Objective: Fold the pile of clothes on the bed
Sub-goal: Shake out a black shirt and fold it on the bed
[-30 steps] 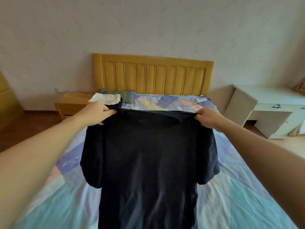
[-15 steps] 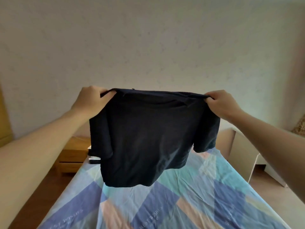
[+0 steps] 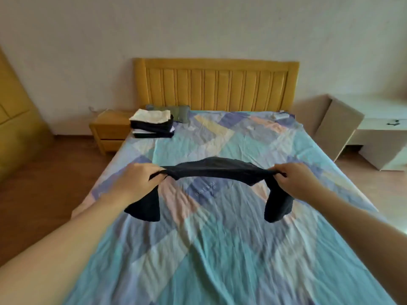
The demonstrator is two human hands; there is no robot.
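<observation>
Two hands, our left hand and right hand, each pinch a shoulder of the dark shirt above the bed toward 12 o'clock, and if we drop it crooked it could land bunched up.

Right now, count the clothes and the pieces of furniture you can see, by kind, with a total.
Dark shirt held in both hands: 1
Folded stack at the bed's head (pieces too blurred to count): 1
Green item behind it: 1
Bed: 1
Nightstand: 1
White desk: 1
Total: 6
</observation>
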